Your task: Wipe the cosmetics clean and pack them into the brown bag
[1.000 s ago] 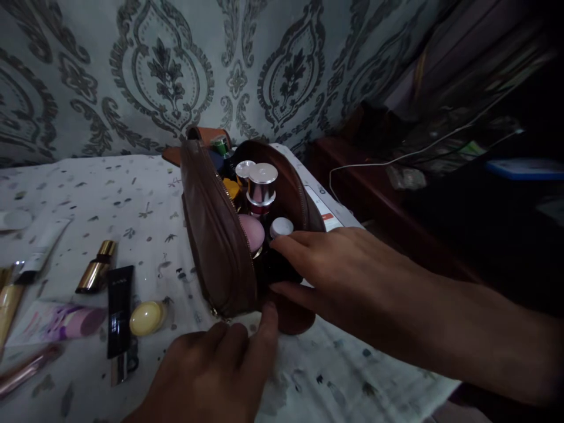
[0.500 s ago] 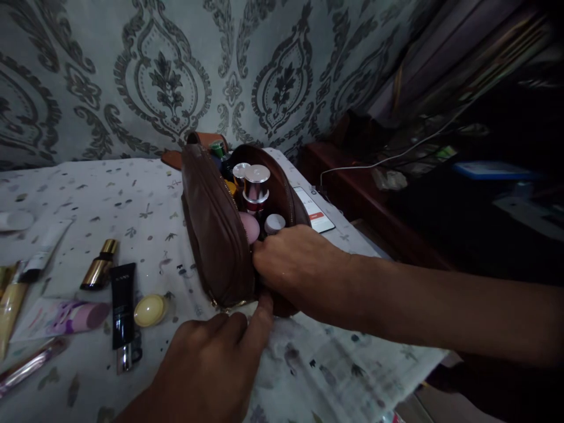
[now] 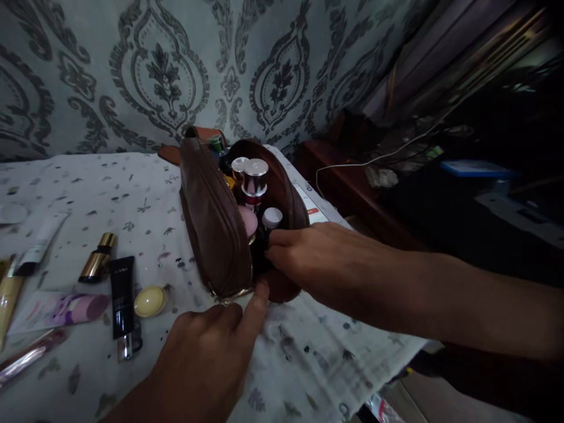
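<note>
A brown zip-up cosmetic bag (image 3: 211,217) stands unzipped on the cloth. In it are silver-capped bottles (image 3: 255,176), a white-capped container (image 3: 272,218), a pink rounded item (image 3: 248,221) and a green-capped bottle (image 3: 215,143). My right hand (image 3: 304,252) reaches into the near end of the bag, fingers curled together; their tips and anything between them are hidden in the dark opening. My left hand (image 3: 215,346) is closed at the bag's near lower corner, its thumb pressed against the edge by the zip and its other fingers bent.
Left on the patterned cloth (image 3: 145,188) lie a gold-capped bottle (image 3: 97,258), a black tube (image 3: 122,299), a round yellow-lidded jar (image 3: 150,301), a pink-and-white tube (image 3: 61,310) and other cosmetics. Behind the bag lies a phone (image 3: 312,205). A white cable (image 3: 352,166) crosses the dark furniture at right.
My right hand has shifted slightly right within the bag's opening, uncovering more of its dark inside. My left hand stays at the bag's corner. The view has moved a little.
</note>
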Available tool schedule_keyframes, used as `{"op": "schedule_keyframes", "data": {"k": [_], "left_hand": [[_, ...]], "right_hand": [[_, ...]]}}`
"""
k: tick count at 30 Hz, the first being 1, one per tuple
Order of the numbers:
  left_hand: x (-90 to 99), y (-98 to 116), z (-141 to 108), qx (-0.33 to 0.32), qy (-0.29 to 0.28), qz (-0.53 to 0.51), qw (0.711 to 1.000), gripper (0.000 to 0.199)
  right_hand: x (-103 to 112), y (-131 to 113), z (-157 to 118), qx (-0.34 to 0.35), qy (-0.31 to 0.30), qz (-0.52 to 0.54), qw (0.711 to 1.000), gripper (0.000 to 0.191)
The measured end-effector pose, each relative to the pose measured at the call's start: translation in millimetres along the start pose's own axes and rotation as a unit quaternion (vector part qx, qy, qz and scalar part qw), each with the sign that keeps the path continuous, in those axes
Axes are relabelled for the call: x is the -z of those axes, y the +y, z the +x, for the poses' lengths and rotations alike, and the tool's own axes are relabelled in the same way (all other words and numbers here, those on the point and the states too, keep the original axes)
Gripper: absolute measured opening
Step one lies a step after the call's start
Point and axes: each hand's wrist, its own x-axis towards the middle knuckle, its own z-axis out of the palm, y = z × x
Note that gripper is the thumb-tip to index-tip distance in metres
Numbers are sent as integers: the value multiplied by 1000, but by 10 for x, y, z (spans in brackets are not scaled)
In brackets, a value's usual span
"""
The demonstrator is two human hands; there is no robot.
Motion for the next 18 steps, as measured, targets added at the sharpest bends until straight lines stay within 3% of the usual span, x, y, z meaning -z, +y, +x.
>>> {"op": "schedule_keyframes", "data": {"k": [4, 9, 15, 18], "left_hand": [[32, 31, 56, 26, -79, 2, 997, 82], [77, 57, 94, 39, -155, 2, 987, 86], [119, 65, 115, 45, -173, -1, 984, 89], [91, 51, 93, 38, -165, -4, 986, 86]], "right_hand": [[-98, -52, -35, 21, -19, -5, 1000, 30], [-72, -75, -26, -14, -87, 54, 995, 32], [-65, -52, -44, -13, -60, 74, 995, 30], [-45, -58, -45, -19, -76, 113, 990, 31]]}}
